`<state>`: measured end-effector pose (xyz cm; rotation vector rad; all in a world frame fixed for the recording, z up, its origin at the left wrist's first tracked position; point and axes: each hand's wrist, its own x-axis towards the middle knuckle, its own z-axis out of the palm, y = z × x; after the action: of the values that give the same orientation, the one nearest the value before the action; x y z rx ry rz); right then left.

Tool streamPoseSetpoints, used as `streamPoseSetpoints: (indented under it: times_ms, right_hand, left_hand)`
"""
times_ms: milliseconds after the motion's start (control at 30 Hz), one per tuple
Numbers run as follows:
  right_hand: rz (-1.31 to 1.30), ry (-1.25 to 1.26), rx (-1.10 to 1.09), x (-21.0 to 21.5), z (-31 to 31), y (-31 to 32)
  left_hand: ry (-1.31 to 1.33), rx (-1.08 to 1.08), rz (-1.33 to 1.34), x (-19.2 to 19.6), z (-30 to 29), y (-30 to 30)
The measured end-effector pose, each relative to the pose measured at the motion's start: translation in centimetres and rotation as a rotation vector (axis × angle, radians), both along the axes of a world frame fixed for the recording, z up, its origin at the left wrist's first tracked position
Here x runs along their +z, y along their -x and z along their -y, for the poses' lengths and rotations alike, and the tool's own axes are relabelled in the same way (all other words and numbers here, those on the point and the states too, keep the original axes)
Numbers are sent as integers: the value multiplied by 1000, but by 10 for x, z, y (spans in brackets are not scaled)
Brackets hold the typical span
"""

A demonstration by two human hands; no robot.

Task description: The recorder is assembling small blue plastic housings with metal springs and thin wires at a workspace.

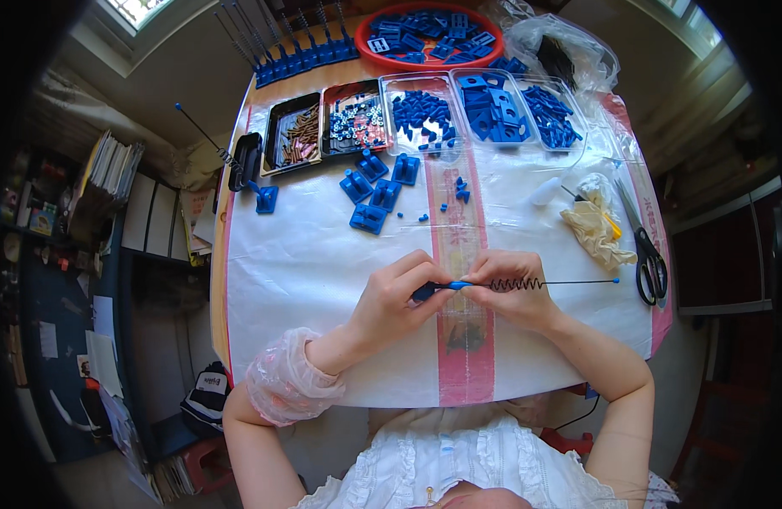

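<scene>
My left hand and my right hand meet over the near middle of the table. Between the fingertips of my left hand is a blue plastic piece, its darker blue end mostly covered by the fingers. My right hand pinches a dark coiled spring where it meets the blue piece. From the spring a thin straight rod runs out to the right and ends in a small blue tip. Beyond my left hand lie several blue plastic bases. Small blue pegs are scattered beside them.
Along the back stand a black tray of brass-coloured screws, a tray of nuts, and clear boxes of blue parts. Behind them are a red basin and a row of spring-and-rod assemblies. Scissors lie at right beside a crumpled cloth.
</scene>
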<state>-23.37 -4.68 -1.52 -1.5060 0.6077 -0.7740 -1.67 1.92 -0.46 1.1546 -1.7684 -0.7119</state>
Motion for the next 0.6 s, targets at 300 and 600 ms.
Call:
streamPoseSetpoints:
  times_ms: [300, 600]
  right_hand:
    - [66, 8, 23, -1, 1, 1]
    - [79, 18, 29, -5, 2, 2]
  left_hand:
    - [120, 39, 83, 0, 0, 2]
    - [139, 45, 99, 1, -1, 2]
